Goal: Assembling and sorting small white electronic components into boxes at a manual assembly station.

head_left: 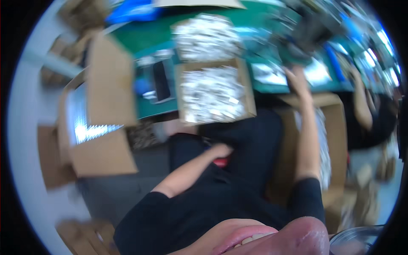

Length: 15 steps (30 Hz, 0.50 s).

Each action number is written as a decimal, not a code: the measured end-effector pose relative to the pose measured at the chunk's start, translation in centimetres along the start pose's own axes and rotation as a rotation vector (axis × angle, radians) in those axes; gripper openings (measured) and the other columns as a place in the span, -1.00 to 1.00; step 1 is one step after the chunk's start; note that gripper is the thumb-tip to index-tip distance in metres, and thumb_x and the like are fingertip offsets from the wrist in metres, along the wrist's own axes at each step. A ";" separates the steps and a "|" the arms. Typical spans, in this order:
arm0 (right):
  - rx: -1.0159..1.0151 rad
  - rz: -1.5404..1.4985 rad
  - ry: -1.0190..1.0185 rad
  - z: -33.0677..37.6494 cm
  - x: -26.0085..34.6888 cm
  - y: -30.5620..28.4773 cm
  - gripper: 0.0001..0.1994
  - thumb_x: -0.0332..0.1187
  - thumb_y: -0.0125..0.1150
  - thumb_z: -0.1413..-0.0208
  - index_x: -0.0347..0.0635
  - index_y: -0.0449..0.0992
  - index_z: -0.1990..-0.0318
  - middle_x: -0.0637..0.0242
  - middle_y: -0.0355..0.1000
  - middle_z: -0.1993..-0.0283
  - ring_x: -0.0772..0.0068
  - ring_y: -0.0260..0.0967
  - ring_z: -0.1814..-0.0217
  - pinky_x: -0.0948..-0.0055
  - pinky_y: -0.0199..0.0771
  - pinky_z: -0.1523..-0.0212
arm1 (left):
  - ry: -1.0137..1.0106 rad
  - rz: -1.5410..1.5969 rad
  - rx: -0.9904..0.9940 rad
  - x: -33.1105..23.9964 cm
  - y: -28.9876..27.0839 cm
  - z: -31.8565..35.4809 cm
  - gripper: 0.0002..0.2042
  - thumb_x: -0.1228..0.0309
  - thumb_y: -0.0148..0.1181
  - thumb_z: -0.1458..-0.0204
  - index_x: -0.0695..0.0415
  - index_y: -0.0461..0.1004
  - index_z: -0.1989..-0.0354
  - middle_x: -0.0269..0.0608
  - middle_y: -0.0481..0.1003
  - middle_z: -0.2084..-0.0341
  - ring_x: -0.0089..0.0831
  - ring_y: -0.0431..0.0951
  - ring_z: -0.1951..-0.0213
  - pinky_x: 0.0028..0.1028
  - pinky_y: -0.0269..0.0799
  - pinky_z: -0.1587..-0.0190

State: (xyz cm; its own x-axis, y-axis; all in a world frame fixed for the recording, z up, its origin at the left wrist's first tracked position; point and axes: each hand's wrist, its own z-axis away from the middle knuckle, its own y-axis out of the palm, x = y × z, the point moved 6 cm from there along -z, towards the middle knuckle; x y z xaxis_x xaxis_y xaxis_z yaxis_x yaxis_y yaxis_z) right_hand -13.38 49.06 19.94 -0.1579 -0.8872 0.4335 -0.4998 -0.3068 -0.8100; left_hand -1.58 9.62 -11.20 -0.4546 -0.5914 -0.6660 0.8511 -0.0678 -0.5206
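Note:
My left hand (222, 150) rests over my lap with its fingers curled closed. A small red thing (221, 162) shows just below it, but what the fingers hold is too blurred to name. My right hand (298, 80) reaches forward to the green table, in front of a grey machine (312, 36) and beside white, shiny sheets or bags (268, 74). Motion smears its fingers, so their pose is unclear. Between my arms, at the table edge, stands an open cardboard box (250, 100) full of small white and silvery pieces (212, 95).
Behind that box, a second heap of white pieces (207, 37) sits on the green table (148, 36). A dark phone-like slab (161, 81) lies to its left. Large open cartons flank me, left (111, 80) and right (335, 144). Another person's arm (362, 104) is at far right.

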 end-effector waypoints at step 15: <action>0.090 0.316 0.570 2.3 1.8 -4.0 -0.39 0.16 -0.01 -0.22 -0.20 0.53 -0.13 -0.10 0.39 -0.21 -0.11 0.35 -0.29 -0.03 0.40 -0.24 | -0.187 0.127 0.074 -2.3 -2.9 2.1 -0.54 0.03 0.02 -0.25 0.20 0.59 0.00 0.23 0.58 0.10 0.12 0.59 0.00 -0.13 0.44 -0.15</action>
State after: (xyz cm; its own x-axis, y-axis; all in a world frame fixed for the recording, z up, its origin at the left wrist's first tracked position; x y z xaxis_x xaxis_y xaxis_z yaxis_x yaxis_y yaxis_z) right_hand -9.73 47.91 23.08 -0.7246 -0.6251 0.2903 -0.2856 -0.1110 -0.9519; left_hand -2.49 9.49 -7.07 -0.2923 -0.7368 -0.6096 0.9183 -0.0385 -0.3939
